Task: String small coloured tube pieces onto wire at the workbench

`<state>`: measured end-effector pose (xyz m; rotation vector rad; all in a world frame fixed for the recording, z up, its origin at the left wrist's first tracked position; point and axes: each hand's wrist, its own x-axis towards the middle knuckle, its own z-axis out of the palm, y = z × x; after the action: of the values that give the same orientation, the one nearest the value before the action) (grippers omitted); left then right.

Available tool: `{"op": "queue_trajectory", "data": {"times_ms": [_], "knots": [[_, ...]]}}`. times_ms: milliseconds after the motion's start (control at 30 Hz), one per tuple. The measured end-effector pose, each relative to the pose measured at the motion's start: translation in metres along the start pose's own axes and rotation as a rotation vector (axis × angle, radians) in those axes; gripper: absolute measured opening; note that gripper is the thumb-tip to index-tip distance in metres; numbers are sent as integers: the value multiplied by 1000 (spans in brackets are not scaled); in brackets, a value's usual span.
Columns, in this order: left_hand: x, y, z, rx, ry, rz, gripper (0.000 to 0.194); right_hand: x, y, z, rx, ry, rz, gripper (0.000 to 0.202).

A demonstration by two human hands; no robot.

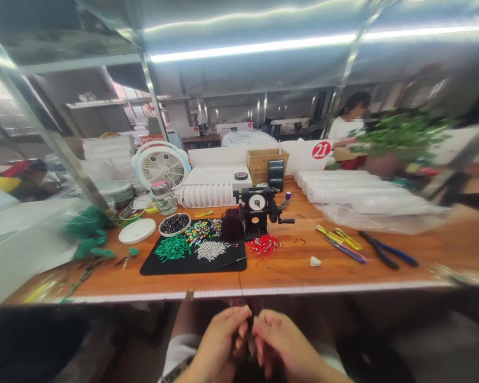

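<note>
Below the table's front edge, over my lap, my left hand point(229, 331) and my right hand point(277, 336) face each other, fingertips almost touching. Both are closed in a pinch; whatever lies between the fingers is too small and dark to make out. Beyond them, a black mat point(155, 266) carries green tube pieces point(171, 248), silvery-white beads point(211, 250) and multicoloured beads point(197, 232). A dark bundle of thread point(232, 224) rests beside a black hand-crank winding machine point(259, 210). Red pieces with pale ends point(264, 244) are heaped in front of the machine.
Pliers point(387, 250), yellow-handled cutters point(347, 239) and a white lump point(315, 261) lie on the right. A dish of black beads point(174, 224), a white lid point(137, 231), a glass jar point(166, 201) and a fan point(163, 165) stand left. Another person point(346, 125) sits behind.
</note>
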<state>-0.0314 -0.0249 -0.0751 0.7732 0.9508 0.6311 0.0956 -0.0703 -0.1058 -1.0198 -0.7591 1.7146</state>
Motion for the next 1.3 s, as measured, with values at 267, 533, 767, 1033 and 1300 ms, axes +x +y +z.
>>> {"op": "queue_trajectory", "data": {"times_ms": [267, 533, 767, 1033, 1300], "knots": [[0, -3, -1, 46, 22, -3, 46, 5, -2, 1, -31, 15, -37, 44], [-10, -2, -13, 269, -41, -64, 59, -2, 11, -16, -180, -150, 125, 50], [-7, -12, -19, 285, -30, -85, 61, 4, 18, -4, -137, -90, 15, 51], [-11, -10, -21, 261, 6, -96, 59, 2, 22, -8, -119, -153, 62, 53], [-10, -14, -26, 215, -31, -85, 56, 4, 23, -8, -216, -122, 44, 48]]}}
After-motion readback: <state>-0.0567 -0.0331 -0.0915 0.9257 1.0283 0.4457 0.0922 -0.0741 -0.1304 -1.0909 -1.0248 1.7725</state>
